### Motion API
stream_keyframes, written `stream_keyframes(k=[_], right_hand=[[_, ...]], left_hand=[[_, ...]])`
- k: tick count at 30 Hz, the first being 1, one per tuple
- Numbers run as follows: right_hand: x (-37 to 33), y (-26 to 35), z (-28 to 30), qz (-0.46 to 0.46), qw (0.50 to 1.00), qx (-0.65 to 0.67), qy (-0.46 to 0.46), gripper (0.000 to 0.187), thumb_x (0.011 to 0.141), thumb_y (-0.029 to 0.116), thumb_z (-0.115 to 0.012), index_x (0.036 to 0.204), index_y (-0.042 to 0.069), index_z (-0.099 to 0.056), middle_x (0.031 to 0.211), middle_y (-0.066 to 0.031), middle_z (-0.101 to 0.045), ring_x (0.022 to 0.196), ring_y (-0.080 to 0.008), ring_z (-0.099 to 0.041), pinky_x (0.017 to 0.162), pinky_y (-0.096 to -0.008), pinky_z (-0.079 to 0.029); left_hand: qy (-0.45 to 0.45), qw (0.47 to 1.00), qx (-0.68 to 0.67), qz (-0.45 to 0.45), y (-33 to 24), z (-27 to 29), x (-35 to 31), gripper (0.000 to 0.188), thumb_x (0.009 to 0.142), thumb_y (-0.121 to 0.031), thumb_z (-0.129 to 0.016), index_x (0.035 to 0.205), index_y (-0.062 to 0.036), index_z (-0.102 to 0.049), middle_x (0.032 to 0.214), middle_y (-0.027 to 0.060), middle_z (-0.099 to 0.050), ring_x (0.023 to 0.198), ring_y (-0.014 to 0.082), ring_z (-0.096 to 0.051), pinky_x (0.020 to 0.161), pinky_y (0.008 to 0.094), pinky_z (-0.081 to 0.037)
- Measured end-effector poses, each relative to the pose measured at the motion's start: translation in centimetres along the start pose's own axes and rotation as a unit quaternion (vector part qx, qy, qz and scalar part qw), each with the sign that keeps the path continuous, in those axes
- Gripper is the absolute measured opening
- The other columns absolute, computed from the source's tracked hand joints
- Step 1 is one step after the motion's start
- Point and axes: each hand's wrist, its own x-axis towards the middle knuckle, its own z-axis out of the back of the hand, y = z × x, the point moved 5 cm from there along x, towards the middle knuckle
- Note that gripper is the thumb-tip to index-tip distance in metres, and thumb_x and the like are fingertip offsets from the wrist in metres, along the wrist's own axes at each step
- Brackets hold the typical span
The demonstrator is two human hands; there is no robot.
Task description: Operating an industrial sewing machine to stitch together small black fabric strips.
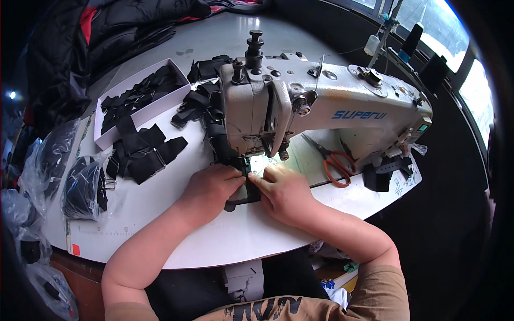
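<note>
centrally in the frame, the left hand and right hand grasp a black webbing strap before the industrial sewing machine, where uneven pulling could skew it sideways.

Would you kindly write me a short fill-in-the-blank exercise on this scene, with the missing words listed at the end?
1. The fingertips of the left hand and right hand meet at a black strap under the ____ machine.
2. The scissors lie on the person's ____ side.
3. The open white box holds straps coloured ____.

Missing words: sewing; right; black.
</note>
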Motion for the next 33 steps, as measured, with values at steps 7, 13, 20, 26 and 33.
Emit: stream_keyframes(k=[7,13,20,26,33], right_hand=[[0.8,0.0,0.0,-0.034,0.999,0.034,0.015,0.046,0.075,0.004,-0.065,0.121,0.008,-0.070,0.090,-0.0133,-0.058,0.084,-0.0348,-0.060,0.068,-0.0462,-0.050],[0.1,-0.5,0.5,-0.033,0.998,0.051,0.002,0.039,0.075,0.001,-0.062,0.111,0.010,-0.072,0.086,-0.0132,-0.057,0.080,-0.0350,-0.060,0.066,-0.0459,-0.049],[0.8,-0.4,0.5,-0.029,0.998,0.031,-0.050,0.025,0.076,0.001,-0.061,0.096,0.011,-0.073,0.081,-0.0102,-0.059,0.078,-0.0327,-0.062,0.064,-0.0439,-0.050],[0.8,-0.5,0.3,-0.033,0.999,0.000,-0.028,0.023,0.077,0.008,-0.064,0.097,0.014,-0.073,0.086,-0.0076,-0.062,0.082,-0.0304,-0.065,0.066,-0.0435,-0.053],[0.8,-0.5,0.1,-0.023,1.000,-0.013,-0.011,0.020,0.078,0.013,-0.066,0.096,0.013,-0.073,0.089,-0.0060,-0.063,0.085,-0.0280,-0.066,0.068,-0.0426,-0.054]], left_hand=[[0.011,0.999,0.038,0.013,1.8,-1.0,0.0,0.038,0.089,-0.002,-0.057,0.126,-0.0035,-0.065,0.134,0.0101,-0.061,0.132,0.0287,-0.055,0.115,0.0423,-0.042],[-0.092,0.995,0.034,0.027,2.4,-0.2,0.2,0.022,0.085,0.000,-0.058,0.103,-0.0060,-0.069,0.109,0.0087,-0.066,0.108,0.0305,-0.062,0.098,0.0446,-0.048],[-0.213,0.913,0.204,0.281,10.1,8.0,-3.9,0.018,0.087,-0.003,-0.059,0.098,-0.0060,-0.073,0.098,0.0108,-0.069,0.097,0.0333,-0.064,0.088,0.0437,-0.052],[-0.129,0.923,0.072,0.356,13.7,8.4,-7.4,0.024,0.080,-0.020,-0.082,0.098,-0.0068,-0.073,0.101,0.0093,-0.066,0.102,0.0277,-0.061,0.090,0.0385,-0.051],[-0.067,0.924,0.044,0.374,14.4,6.9,-6.8,0.026,0.076,-0.016,-0.084,0.098,-0.0084,-0.072,0.100,0.0068,-0.064,0.102,0.0250,-0.059,0.093,0.0362,-0.049]])
